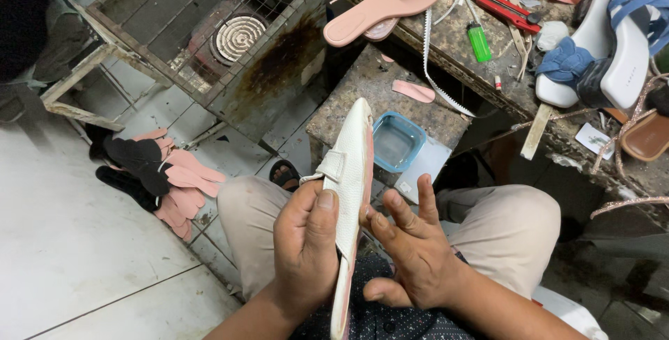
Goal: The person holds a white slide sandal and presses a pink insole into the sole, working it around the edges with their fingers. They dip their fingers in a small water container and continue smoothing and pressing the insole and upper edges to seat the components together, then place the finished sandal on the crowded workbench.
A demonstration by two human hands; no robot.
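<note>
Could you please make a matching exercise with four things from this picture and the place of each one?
Things:
1. white sandal sole
2. green lighter
3. blue tray
4. pile of pink and black insoles

Places:
A. on the floor tiles
B. on the cluttered bench, near the red cutter
C. between the left hand and right hand
D. on the low block beyond the knees

Pairs: 1-C, 2-B, 3-D, 4-A

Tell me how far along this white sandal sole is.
Done: a strap already sits on the white sole. In hand: the left hand grips it on edge while the right hand presses its pink side. Left: pink insoles lie loose on the floor.
</note>
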